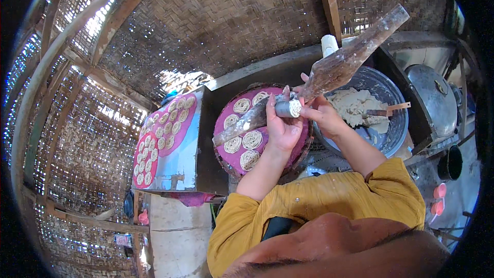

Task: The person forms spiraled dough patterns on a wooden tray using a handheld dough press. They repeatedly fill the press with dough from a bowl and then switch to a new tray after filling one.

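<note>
My left hand (284, 133) is closed around a short grey metal cylinder (283, 109) with pale dough (295, 108) packed into its end. A floury wooden arm (247, 123) reaches left from beside the cylinder. My right hand (330, 119) grips a thick wooden press bar (355, 54) slanting up to the right, its thumb close to the dough end. A white plunger-like cylinder (329, 45) stands out behind that bar. Below lies a round pink-covered tray (234, 160) with several coiled dough nests (252, 139). Whether the two wooden parts are joined is hidden by my hands.
At right, a large grey basin (404, 123) holds a mass of dough (355, 104) and a wooden-handled tool (397, 107). More nests sit on pink sheets (179, 139) over a box at left. A big metal lid (432, 98) leans far right. Woven walls (231, 15) enclose the place.
</note>
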A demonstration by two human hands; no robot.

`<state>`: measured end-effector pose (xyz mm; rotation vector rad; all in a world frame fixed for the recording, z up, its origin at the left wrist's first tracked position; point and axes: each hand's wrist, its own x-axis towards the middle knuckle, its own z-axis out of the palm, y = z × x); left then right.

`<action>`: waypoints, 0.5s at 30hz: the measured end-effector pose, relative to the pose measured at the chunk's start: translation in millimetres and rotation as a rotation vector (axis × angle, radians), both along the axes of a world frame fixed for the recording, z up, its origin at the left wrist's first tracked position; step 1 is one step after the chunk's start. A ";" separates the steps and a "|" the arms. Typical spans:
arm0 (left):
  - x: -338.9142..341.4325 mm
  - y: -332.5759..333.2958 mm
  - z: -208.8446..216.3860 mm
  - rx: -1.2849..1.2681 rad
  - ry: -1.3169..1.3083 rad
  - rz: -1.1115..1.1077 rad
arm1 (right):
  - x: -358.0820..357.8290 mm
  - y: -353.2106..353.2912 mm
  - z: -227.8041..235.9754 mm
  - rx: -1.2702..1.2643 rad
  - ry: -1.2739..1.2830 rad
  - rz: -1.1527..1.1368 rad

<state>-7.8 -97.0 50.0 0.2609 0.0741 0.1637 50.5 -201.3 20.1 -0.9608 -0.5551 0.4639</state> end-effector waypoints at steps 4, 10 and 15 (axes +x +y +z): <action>-0.2 -2.7 -1.0 0.010 0.019 0.010 | -9.2 -0.6 16.7 0.050 -0.003 0.076; 0.4 -0.4 -9.0 0.051 0.002 0.017 | -8.1 4.9 12.7 0.050 0.227 0.058; -3.1 0.9 -2.9 -0.021 0.011 0.031 | -6.6 -3.7 5.1 0.045 -0.058 0.148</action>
